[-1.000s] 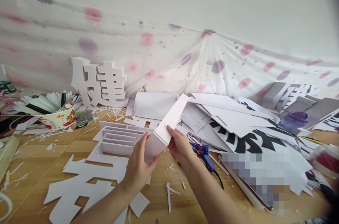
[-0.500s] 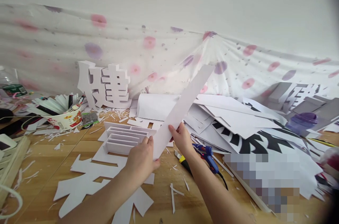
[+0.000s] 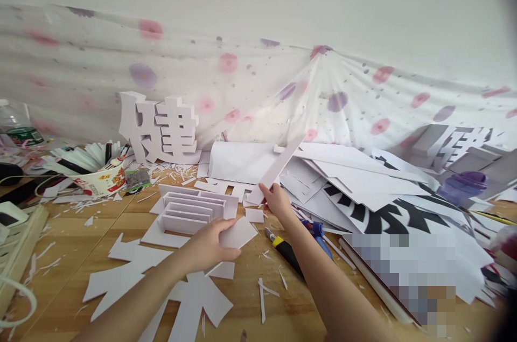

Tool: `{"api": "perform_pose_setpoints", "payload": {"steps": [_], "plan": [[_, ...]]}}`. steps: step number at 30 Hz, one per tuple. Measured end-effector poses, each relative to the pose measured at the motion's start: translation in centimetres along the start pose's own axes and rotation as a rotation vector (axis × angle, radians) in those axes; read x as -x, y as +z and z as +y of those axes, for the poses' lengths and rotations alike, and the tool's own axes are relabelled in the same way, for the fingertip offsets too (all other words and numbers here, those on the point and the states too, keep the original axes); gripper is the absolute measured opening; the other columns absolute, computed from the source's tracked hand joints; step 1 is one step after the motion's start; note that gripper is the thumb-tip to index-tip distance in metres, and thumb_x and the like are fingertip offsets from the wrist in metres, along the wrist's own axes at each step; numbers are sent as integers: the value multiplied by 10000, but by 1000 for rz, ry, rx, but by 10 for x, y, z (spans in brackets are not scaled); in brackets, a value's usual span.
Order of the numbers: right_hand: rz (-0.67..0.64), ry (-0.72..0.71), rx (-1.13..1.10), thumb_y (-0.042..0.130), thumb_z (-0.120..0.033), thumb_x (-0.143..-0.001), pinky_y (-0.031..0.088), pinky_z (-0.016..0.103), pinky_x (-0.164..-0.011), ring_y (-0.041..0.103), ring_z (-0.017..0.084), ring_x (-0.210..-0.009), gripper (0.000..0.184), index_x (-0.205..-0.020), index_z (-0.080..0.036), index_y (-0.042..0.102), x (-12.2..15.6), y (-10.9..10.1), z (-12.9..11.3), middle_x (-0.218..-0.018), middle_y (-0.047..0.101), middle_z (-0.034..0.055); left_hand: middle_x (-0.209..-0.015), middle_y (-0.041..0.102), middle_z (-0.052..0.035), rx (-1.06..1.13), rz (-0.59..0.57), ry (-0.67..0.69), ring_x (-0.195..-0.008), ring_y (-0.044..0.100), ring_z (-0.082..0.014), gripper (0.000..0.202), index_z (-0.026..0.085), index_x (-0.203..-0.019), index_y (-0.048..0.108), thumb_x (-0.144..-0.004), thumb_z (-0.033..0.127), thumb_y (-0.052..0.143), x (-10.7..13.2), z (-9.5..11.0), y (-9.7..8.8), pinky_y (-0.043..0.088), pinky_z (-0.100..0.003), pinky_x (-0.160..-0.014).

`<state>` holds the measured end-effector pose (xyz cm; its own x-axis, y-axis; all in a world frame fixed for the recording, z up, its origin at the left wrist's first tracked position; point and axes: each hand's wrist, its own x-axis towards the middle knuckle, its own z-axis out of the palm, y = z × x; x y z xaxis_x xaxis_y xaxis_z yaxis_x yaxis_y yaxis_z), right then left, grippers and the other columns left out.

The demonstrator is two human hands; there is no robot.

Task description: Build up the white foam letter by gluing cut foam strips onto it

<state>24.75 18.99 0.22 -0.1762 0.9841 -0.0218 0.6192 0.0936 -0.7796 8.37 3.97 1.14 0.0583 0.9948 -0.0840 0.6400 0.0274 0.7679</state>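
My left hand (image 3: 204,245) is closed on a short white board piece (image 3: 239,232), gripped between thumb and fingers. A longer white board strip (image 3: 280,167) is pinched in my right hand (image 3: 278,203), slanting up and away to the right. Just left of the hands stands a partly built white letter (image 3: 189,210) with upright strips on a flat base. Below my left wrist lies a flat white cut-out character (image 3: 202,296). Beside my right forearm are a yellow-and-black utility knife (image 3: 285,253) and a blue glue gun (image 3: 318,233), partly hidden by the arm.
A finished white three-dimensional character (image 3: 169,129) stands at the back left. Near it is a paper bowl (image 3: 103,181) beside several strips. White sheets and black-printed paper (image 3: 388,213) pile up on the right. Scraps litter the wooden table (image 3: 109,223); a power strip (image 3: 22,245) sits far left.
The long strip was held by both hands; now a short piece is separate in my left hand, lower down. The right hand keeps the longer strip, which has turned more edge-on.
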Motion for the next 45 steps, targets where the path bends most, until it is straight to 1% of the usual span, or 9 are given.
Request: {"api": "perform_pose_setpoints", "payload": {"steps": [5, 8, 12, 14, 18, 22, 25, 32, 45], "plan": [[-138, -49, 27, 346, -411, -891, 343, 212, -434, 487, 100, -403, 400, -631, -168, 528, -3, -4, 2, -504, 594, 17, -777, 622, -11, 616, -475, -138, -613, 542, -104, 376, 203, -1003, 659, -652, 327, 604, 4, -16, -23, 424, -176, -489], [-198, -166, 9, 407, -404, -867, 366, 202, -487, 531, 109, -532, 334, -710, -172, 588, 22, -10, -11, -624, 629, 9, -659, 565, -6, 788, -558, -216, -512, 474, -74, 320, 149, -839, 685, -636, 383, 604, 6, -25, -30, 391, -152, -403], [-511, -518, -91, 607, -372, -755, 410, 199, -595, 552, 116, -708, 246, -958, -234, 624, 69, -9, -32, -891, 645, -4, -760, 597, -47, 839, -616, -269, -573, 524, -108, 463, 126, -897, 671, -616, 492, 631, 12, -35, -37, 447, -196, -425], [-505, -623, -22, 593, -284, -773, 389, 204, -590, 530, 115, -679, 139, -894, -226, 633, 85, 0, -38, -817, 629, -7, -837, 629, -76, 848, -606, -294, -626, 569, -140, 520, 130, -935, 662, -636, 551, 607, 17, -36, -46, 480, -239, -486], [-251, -615, 102, 529, -183, -803, 348, 211, -570, 493, 112, -607, 98, -723, -193, 585, 90, 26, -36, -659, 581, -19, -1020, 650, -132, 821, -411, -313, -889, 627, -267, 588, 169, -973, 659, -688, 658, 502, 33, -39, -81, 495, -378, -752], [-141, -531, 158, 524, -207, -819, 340, 210, -561, 515, 122, -614, 119, -706, -193, 560, 84, 57, -30, -668, 595, -8, -1033, 656, -111, 583, 262, -299, -913, 616, -259, 551, 199, -958, 655, -614, 628, 607, 47, -60, -114, 496, -348, -750], [-157, -532, 217, 522, -212, -830, 339, 210, -555, 541, 129, -623, 128, -712, -194, 567, 85, 78, -31, -686, 611, 2, -833, 658, -42, 331, 680, -245, -713, 594, -181, 531, 193, -871, 642, -593, 642, 596, 45, -84, -111, 472, -272, -631], [-169, -545, 244, 534, -207, -835, 354, 226, -586, 589, 164, -700, 87, -761, -197, 579, 88, 103, -32, -771, 653, 30, -559, 430, 75, 295, 686, -143, -541, 458, -115, 472, 191, -869, 555, -636, 599, 597, 30, -126, -71, 371, -225, -541], [-183, -539, 260, 528, -201, -843, 394, 218, -617, 608, 151, -710, 99, -781, -217, 603, 86, 106, -28, -769, 664, 7, -570, 484, 74, 351, 708, -99, -521, 477, -111, 393, 206, -867, 483, -686, 537, 591, 24, -142, -56, 364, -231, -518]]}}
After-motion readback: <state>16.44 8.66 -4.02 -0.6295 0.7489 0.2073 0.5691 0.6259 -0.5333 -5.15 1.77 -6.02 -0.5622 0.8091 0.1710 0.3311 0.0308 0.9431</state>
